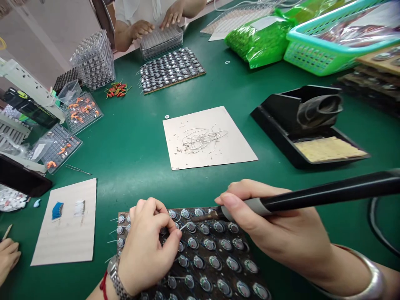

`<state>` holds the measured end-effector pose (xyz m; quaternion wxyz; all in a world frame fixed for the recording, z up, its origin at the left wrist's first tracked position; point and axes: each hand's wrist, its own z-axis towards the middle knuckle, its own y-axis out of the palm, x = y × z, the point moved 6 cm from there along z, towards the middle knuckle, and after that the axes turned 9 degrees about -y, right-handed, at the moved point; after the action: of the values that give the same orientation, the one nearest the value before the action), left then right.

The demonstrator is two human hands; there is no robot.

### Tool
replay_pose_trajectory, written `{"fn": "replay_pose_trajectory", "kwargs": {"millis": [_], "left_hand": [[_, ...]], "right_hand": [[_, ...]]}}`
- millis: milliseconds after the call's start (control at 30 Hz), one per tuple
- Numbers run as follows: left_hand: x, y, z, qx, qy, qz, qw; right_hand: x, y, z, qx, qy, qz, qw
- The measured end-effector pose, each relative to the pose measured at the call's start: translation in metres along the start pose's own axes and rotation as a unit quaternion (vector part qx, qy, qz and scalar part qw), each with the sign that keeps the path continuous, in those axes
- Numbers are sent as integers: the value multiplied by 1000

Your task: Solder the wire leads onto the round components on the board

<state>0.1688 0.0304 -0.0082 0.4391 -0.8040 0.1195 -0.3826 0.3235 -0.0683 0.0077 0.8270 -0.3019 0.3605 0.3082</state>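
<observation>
Pinched between the thumb and forefinger of my left hand (151,250) is the end of a thin silvery wire (183,227), which looks like solder. My right hand (290,237) grips a black-and-grey soldering iron (325,193) like a pen. Its dark tip points left, at or just above a round metal part (191,227) in the upper rows, close to the wire's end; I cannot tell if they touch. Rows of such parts, with thin wires, sit in a dark board (223,273) below both hands. My left hand and wrist cover its left portion.
A black iron stand (281,125) with a yellow sponge (328,149) stands right. Tangled wire (203,138) lies on a white card (237,152) ahead. Another card (71,241) is left, near another person's hand (8,256). Opposite, a person's hands (171,16) rest on stacked clear trays (162,41).
</observation>
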Motion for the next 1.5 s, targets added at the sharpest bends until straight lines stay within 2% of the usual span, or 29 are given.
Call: {"fn": "replay_pose_trajectory", "kwargs": {"millis": [233, 400, 533, 733, 1500], "left_hand": [[-2, 1, 1, -1, 0, -1, 1000], [-6, -10, -3, -6, 9, -14, 1000], [-3, -14, -12, -22, 31, -12, 999], [1, 1, -15, -25, 45, -14, 999], [-3, 5, -15, -31, 38, -12, 999]], "right_hand": [[0, -12, 2, 58, 2, -7, 998], [-13, -22, 1, 76, 20, -14, 997], [-21, -18, -9, 44, 23, -28, 998], [-21, -2, -19, 4, 6, -17, 1000], [-20, 7, -17, -13, 0, -8, 1000]]}}
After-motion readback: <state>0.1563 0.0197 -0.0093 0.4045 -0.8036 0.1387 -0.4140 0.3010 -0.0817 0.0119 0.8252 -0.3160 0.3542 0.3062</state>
